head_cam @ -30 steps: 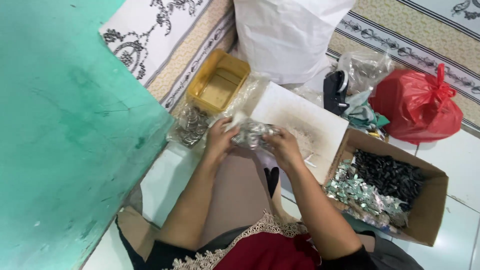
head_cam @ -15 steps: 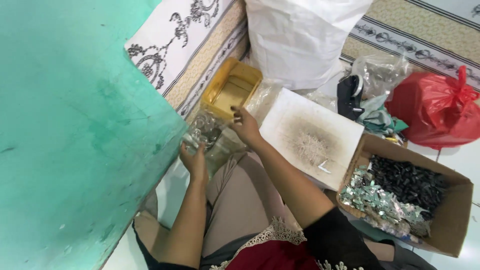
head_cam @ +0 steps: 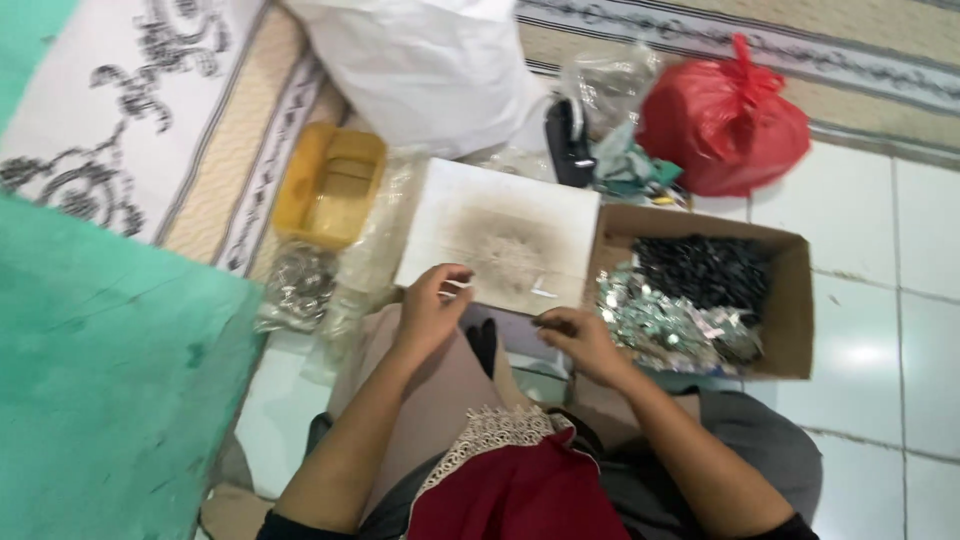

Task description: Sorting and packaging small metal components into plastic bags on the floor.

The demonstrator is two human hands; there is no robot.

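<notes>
A green wall fills the left side, with a patterned mat running beyond it across the floor. A big white sack lies at the top, and a knotted red plastic bag sits to its right on the white floor tiles. Below the red bag stands an open cardboard box, holding a heap of small black pieces at the back and shiny silver pieces at the front. Just left of the box lies a white board, smudged grey in the middle, its near edge over the person's lap. A yellow tub stands left of the board, with a clear bag of silver bits below it.

The left hand rests at the board's near edge, fingers curled narrowly around a small white piece. The right hand hovers at the board's near right corner, fingertips pinched together; whether it holds anything I cannot tell. A small white bit lies on the board between the hands.
</notes>
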